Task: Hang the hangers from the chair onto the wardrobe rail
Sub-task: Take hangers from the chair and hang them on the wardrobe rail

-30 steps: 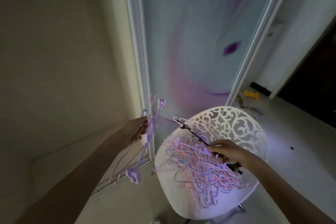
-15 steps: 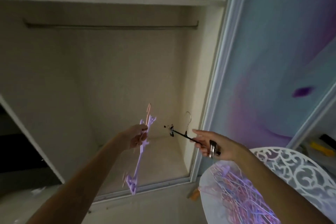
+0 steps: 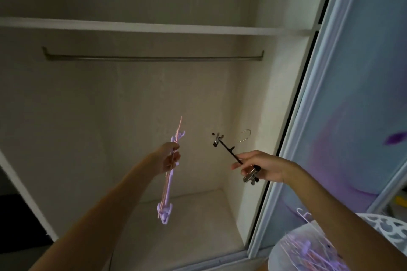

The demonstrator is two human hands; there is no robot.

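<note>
My left hand [image 3: 168,157] grips a bundle of purple and pink hangers [image 3: 167,185], seen edge-on and hanging almost upright. My right hand [image 3: 263,168] pinches a black clip hanger [image 3: 226,149] by its bar; its metal hook [image 3: 245,135] points up and a metal clip dangles below my fingers. Both hands are held out inside the open wardrobe, well below the bare metal rail [image 3: 152,57]. The white openwork chair [image 3: 383,225] at the bottom right holds a heap of several pink and purple hangers [image 3: 308,253].
A white shelf [image 3: 141,27] runs above the rail. The sliding door [image 3: 356,99] with a blue and purple pattern stands to the right of the opening. The wardrobe floor [image 3: 193,222] lies below my hands. A dark gap shows at the far left.
My view has swung up and left from the chair to the wardrobe interior. My right hand lifted the black clip hanger off the chair heap toward the opening. My left hand kept its bundle.
</note>
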